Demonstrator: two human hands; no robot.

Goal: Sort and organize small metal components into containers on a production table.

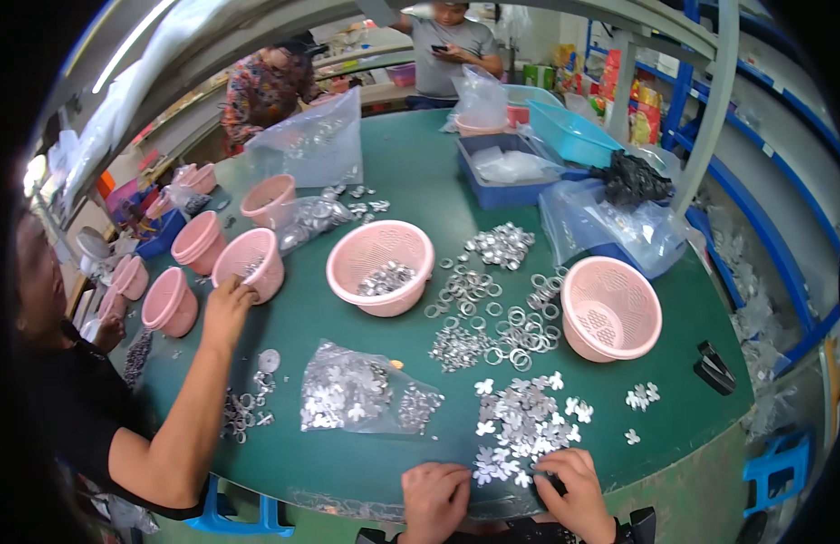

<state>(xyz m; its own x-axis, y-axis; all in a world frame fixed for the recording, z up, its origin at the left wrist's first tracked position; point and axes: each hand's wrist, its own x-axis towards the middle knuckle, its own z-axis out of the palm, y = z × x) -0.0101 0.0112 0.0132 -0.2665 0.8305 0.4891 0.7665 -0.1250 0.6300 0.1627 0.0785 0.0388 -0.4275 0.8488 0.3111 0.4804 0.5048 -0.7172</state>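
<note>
Silver flower stampings [521, 426] are lying loose at 6 o'clock on the green counter [411, 172], most of them still unsorted by the look of it. Left hand [435, 501] is resting flat and empty at the counter's near edge. Right hand [579, 490] is pinching at the pile's edge, fingertips together; what it is gripping cannot be told. Rings [492, 313] are spreading across the centre. Centre pink basket [380, 267] is holding a shallow layer of metal parts; pink basket [610, 308] at 3 o'clock is sitting empty. Clear bag [361, 392] at 7 o'clock is holding more flowers. Blue tray [511, 172] at 12 o'clock is holding plastic bags. A co-worker's hand [228, 304] is reaching a basket at 9 o'clock.
</note>
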